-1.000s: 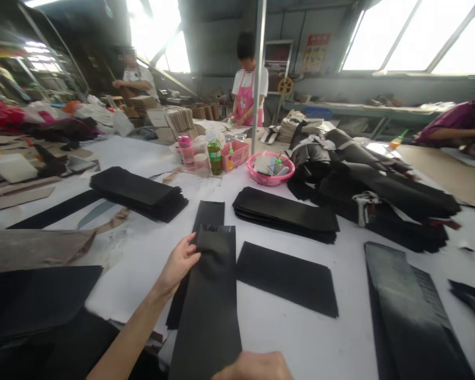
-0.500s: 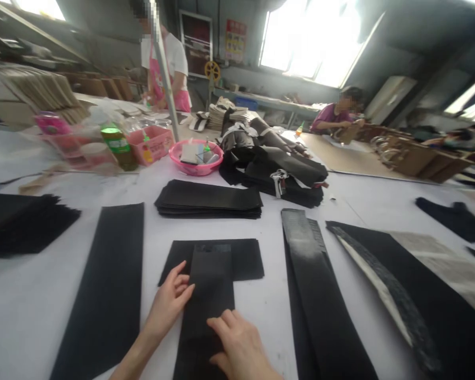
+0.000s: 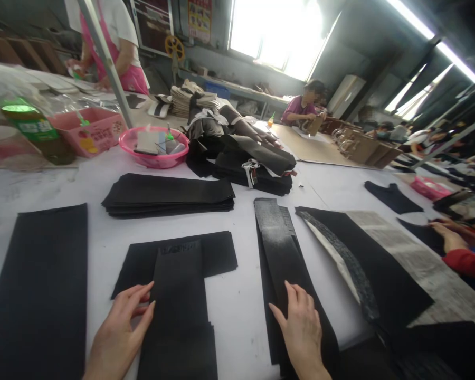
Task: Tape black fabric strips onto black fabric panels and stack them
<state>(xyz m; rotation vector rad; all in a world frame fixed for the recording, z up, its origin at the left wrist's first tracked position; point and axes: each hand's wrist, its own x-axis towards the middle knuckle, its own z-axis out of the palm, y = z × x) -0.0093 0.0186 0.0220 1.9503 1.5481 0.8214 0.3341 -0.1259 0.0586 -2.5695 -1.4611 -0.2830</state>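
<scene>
Down the middle lies a long black fabric-like strip [image 3: 181, 295], its upper end overlapping a crosswise black piece [image 3: 219, 253]. My left hand [image 3: 121, 332] is at the strip's left edge, thumb and fingers apart, fingertips at the border. My right hand [image 3: 301, 330] is over a pile of long black strips [image 3: 275, 248] with a greyish, shiny upper end. Its thumb and index finger are spread, and the fingertips appear to touch the top strip. A wider black panel [image 3: 49, 274] lies left of my left hand.
Behind is a stack of black pieces [image 3: 170, 195], then a pink basin [image 3: 154, 158] and a dark material heap [image 3: 253, 163]. A black panel with a curled textured edge [image 3: 340, 256] lies right. Co-workers stand or sit around; a red-sleeved arm [image 3: 467, 258] reaches in at right.
My right hand has moved from the middle strip to the strip pile on the right. My left hand stays by the middle strip's left edge. The view has turned right.
</scene>
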